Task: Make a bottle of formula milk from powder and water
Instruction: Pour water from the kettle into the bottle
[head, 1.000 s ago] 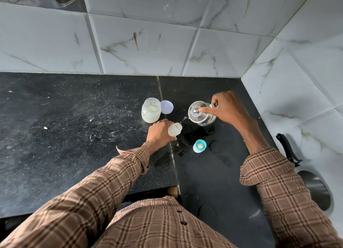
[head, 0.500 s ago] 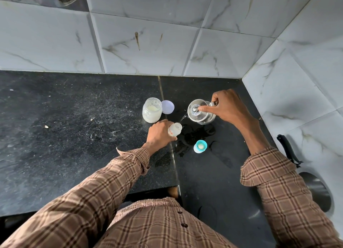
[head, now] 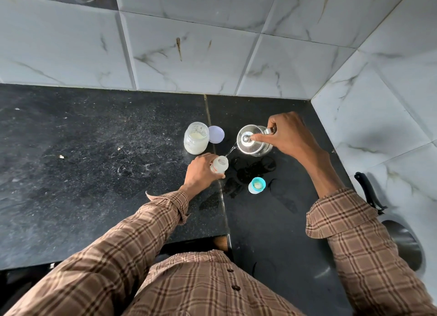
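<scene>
My left hand [head: 199, 173] grips a small clear baby bottle [head: 220, 165] standing on the black counter, its mouth uncovered. My right hand [head: 287, 135] holds a steel kettle [head: 251, 140] by its handle, with the forefinger pressed on the lid knob. The kettle is tilted left and a thin stream of water [head: 230, 150] runs from its spout into the bottle. A glass jar of white powder [head: 196, 139] stands behind the bottle, lid off. Its pale lilac lid [head: 216, 134] lies beside it. The bottle's teal cap with teat [head: 257, 185] sits to the right of the bottle.
Spilled water [head: 250, 169] darkens the black counter [head: 94, 161] under the kettle. A dark pan with a black handle [head: 369, 192] sits at the right edge. Marble-tiled walls close in the back and right. The counter's front edge runs just before my body.
Hardly anything has moved. The kettle stays tilted and the water keeps running into the bottle held by my left hand.
</scene>
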